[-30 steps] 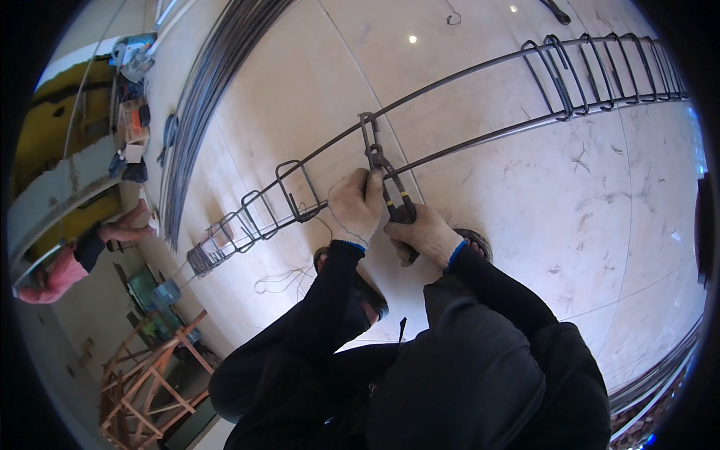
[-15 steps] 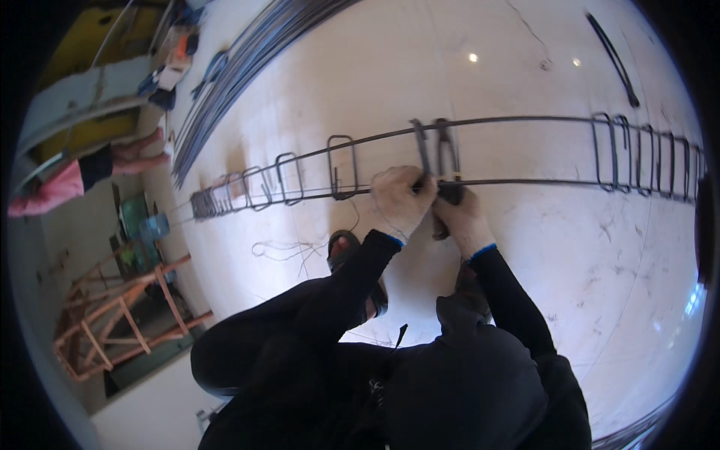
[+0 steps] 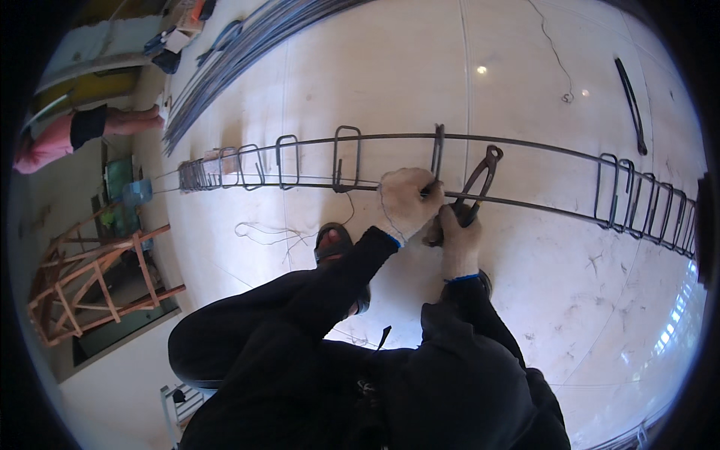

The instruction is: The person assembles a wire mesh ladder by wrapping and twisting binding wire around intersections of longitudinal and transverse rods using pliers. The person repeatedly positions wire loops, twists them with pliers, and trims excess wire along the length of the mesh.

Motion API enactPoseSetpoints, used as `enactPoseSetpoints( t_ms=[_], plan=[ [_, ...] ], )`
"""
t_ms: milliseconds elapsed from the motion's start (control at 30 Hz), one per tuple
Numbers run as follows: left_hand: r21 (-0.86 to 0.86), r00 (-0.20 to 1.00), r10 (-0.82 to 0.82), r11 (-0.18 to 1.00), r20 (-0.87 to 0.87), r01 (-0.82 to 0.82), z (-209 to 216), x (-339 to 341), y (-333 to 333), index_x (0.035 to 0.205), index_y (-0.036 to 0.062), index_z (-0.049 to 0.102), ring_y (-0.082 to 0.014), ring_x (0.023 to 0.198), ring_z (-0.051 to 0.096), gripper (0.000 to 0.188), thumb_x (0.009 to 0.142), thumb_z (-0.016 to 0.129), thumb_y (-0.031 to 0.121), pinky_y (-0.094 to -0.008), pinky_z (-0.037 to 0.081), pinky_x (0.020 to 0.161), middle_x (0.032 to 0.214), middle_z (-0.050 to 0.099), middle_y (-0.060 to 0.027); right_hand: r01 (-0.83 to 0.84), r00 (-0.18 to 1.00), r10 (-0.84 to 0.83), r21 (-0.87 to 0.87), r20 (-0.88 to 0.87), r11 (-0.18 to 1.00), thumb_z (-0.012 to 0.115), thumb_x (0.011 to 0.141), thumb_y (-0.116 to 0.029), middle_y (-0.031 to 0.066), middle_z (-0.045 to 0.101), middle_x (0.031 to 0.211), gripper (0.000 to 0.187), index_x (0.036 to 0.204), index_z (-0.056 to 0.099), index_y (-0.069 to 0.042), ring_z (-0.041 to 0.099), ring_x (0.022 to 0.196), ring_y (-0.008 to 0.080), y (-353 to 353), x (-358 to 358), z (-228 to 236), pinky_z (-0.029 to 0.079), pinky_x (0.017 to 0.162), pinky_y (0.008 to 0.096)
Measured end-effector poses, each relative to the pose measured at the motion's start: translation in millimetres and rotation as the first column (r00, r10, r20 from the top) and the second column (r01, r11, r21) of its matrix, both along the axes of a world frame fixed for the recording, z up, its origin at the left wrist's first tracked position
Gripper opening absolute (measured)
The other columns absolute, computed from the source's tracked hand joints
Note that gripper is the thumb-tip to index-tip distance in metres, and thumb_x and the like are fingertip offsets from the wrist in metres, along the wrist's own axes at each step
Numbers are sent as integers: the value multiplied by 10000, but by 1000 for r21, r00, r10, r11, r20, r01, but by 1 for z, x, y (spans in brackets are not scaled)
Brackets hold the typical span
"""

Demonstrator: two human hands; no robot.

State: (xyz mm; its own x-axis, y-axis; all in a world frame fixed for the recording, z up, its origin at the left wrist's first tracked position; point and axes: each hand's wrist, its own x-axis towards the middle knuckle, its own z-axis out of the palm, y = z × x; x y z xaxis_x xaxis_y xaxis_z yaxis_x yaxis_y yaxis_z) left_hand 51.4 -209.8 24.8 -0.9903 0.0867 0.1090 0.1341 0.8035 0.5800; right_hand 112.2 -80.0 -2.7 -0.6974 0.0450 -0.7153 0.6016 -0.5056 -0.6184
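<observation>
Co-worker (image 3: 88, 129) in a pink top and dark shorts, at the far left, apart from the bars. Below that person, a braced timber structure (image 3: 146, 271), with a blue container (image 3: 138, 192) just beside it. Next rightward, a bundle of long dark rods (image 3: 255, 61) runs obliquely across the upper left of the pale tiled floor (image 3: 360, 67). The steel frame (image 3: 397, 136), of long bars bearing bent stirrups, spans the middle of the floor from side to side; its stirrups crowd together at the left end (image 3: 196, 175) and stand more widely spaced toward the centre. Loose wire (image 3: 294, 233) lies in loops below it, near a sandalled foot (image 3: 334, 244). At centre, the gloved left hand (image 3: 409, 201) has its grip together around the lower part of a single stirrup (image 3: 438, 154), hiding where that stirrup meets the near bar. Just right of it, the gloved right hand (image 3: 459, 238) has its grip clamped on the handles of pincers (image 3: 480, 174), which cross the near bar, head upward. Farther right, a strand of wire (image 3: 556, 56) and a slender dark tool (image 3: 631, 105) lie beyond the frame, above its right-hand group of stirrups (image 3: 646, 199).
</observation>
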Motion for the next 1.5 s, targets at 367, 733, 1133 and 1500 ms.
enactPoseSetpoints(
  t_ms=[367,733,1133,1500],
  plan=[
    [33,959,54,997,279,-66,17,-5,-1,952,4,736,-375,827,735,198,932,739,202,-449,574,765,855,745,-189,-181,977,200,-209,72,961,710,1010,-156,82,649,751,185,1013,626,9,660,563,198,13,21,21,576,502,351],
    [264,846,3,949,532,-170,7,-30,-25,1162,-13,747,-251,911,734,372,1023,708,329,-385,567,844,973,779,-148,-60,982,121,-364,148,929,713,1004,-178,80,622,744,194,993,618,-9,644,576,204,37,23,39,575,520,371],
    [170,881,-67,985,468,-15,12,-33,-19,1136,-7,703,-348,894,716,328,1066,623,304,-429,557,830,946,738,-204,-379,889,453,-463,57,801,720,999,-180,68,624,748,195,993,640,-2,634,570,185,43,28,47,571,510,362],
    [94,922,-49,996,383,15,11,-28,-19,1186,8,658,-451,1022,701,348,1021,661,314,-522,546,909,1047,721,-262,-473,870,491,-198,52,859,729,969,-175,64,614,696,212,861,643,-14,602,544,176,59,21,48,526,527,360]
  ],
)
